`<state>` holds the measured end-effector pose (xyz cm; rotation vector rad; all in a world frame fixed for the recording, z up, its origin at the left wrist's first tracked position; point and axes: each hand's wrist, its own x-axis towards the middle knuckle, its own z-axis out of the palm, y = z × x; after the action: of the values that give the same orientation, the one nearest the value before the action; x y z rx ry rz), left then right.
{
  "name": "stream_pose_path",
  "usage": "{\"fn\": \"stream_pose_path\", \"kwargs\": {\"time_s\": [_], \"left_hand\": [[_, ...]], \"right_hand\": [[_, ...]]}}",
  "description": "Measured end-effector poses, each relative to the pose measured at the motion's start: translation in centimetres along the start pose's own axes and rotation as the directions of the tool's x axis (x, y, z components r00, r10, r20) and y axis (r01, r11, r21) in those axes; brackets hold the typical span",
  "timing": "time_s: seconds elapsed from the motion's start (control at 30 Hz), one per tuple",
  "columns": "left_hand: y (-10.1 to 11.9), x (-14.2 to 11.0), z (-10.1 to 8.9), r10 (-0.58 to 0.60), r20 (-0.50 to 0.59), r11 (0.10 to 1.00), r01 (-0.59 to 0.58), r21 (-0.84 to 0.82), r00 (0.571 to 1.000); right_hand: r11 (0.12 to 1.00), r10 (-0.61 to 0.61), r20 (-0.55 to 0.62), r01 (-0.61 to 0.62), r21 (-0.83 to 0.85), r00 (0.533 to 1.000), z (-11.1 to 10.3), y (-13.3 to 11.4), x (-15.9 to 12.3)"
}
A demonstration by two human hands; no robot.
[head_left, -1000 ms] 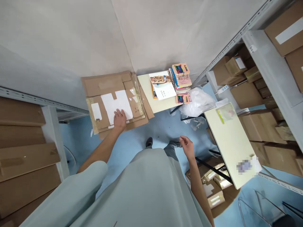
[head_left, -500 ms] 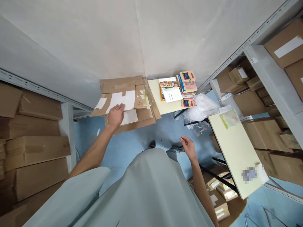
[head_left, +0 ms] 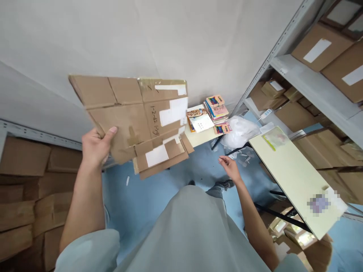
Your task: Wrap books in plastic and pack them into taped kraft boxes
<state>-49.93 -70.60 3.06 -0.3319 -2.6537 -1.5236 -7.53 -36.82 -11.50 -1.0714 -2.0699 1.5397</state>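
Note:
My left hand (head_left: 96, 147) is closed on the near left edge of a flattened cardboard box (head_left: 119, 117), with the thumb lying on top. The raised box is tilted, showing handwritten marks, tape and white paper patches. Beneath it, more flattened cardboard (head_left: 172, 152) with a white label lies on the cream table (head_left: 202, 138), partly hidden. My right hand (head_left: 231, 169) hangs over the floor in front of my body, its fingers loosely bent and apart, holding nothing visible.
Books (head_left: 218, 111) are stacked at the table's right part. A white plastic bag (head_left: 241, 130) sits beside it. A second cream table (head_left: 295, 177) stands right. Shelves with cardboard boxes (head_left: 340, 71) line the right side; more boxes (head_left: 53, 200) are stacked left.
My left hand has taken hold of the top flattened box and lifted it up and left off the pile. My right hand stays low, and the view has shifted slightly.

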Motion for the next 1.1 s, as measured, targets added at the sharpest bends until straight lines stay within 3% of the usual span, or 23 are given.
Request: {"fn": "stream_pose_path", "kwargs": {"time_s": [0.1,0.2,0.3,0.4,0.5,0.57,0.73,0.9,1.0,1.1], "left_hand": [[2.2,-0.6,2.8,-0.082,0.239,0.929,0.161,-0.333,0.968],[4.9,-1.6,7.2,-0.111,0.488,0.878,0.315,-0.36,0.866],[8.1,-3.0,12.6,-0.07,0.672,0.877,0.366,-0.31,0.737],[11.3,-5.2,19.0,-0.003,0.826,0.9,0.362,-0.244,0.564],[14.5,-8.4,26.1,0.041,0.92,0.922,0.341,-0.185,0.391],[16.6,-11.0,31.0,0.09,0.944,0.928,0.318,-0.196,0.318],[22.2,-18.4,43.4,0.23,0.947,0.937,0.212,-0.278,0.224],[27.5,-25.8,54.9,0.311,0.943,0.934,0.148,-0.326,0.118],[29.8,-29.9,60.7,0.326,0.941,0.936,0.108,-0.334,0.084],[31.0,-33.5,65.4,0.33,0.941,0.94,0.066,-0.335,0.078]], "right_hand": [[0.998,-0.031,-0.086,0.035,0.051,0.996,-2.7,-1.2,1.0],[0.992,-0.02,-0.215,0.047,0.118,0.976,-6.4,-2.1,1.1],[0.969,-0.004,-0.329,0.084,0.23,0.944,-10.5,-2.4,0.0],[0.926,0.017,-0.4,0.136,0.351,0.916,-14.7,-1.7,-2.4],[0.896,0.081,-0.472,0.144,0.421,0.878,-18.8,0.0,-5.5],[0.891,0.129,-0.536,0.14,0.432,0.834,-21.5,1.8,-7.6],[0.921,0.172,-0.723,0.152,0.359,0.669,-28.4,6.8,-11.9],[0.97,0.148,-0.822,0.084,0.23,0.55,-35.3,12.1,-13.8],[0.985,0.167,-0.861,-0.034,0.172,0.48,-38.9,15.5,-14.1],[0.973,0.23,-0.878,-0.122,0.196,0.42,-41.7,18.6,-14.0]]}}
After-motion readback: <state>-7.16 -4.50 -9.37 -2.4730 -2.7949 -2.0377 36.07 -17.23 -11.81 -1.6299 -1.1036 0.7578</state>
